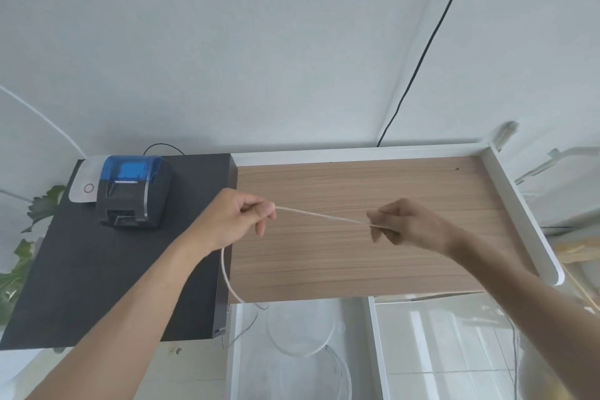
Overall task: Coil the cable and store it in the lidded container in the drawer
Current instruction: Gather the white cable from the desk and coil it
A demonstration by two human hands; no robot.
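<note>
Both hands are up over the wooden surface (357,253), with the cable (319,215) stretched between them. Left hand (238,219) is closed, pinching the cable at thumb and forefinger. Right hand (401,222) is closed too, pinching the cable's end at 3 o'clock from the left hand. The taut span's long axis runs about 9 to 3, dipping slightly toward the right hand. The slack drops from under the left hand toward 6 o'clock, past the surface's front edge, into the open drawer (378,344). A clear round container (300,330) sits in the drawer, directly at 6 o'clock from the hands. Coiling looks barely begun; the left hand is nearer the slack. There is free room over the wood; the printer (134,191) at 9 o'clock is well apart.
</note>
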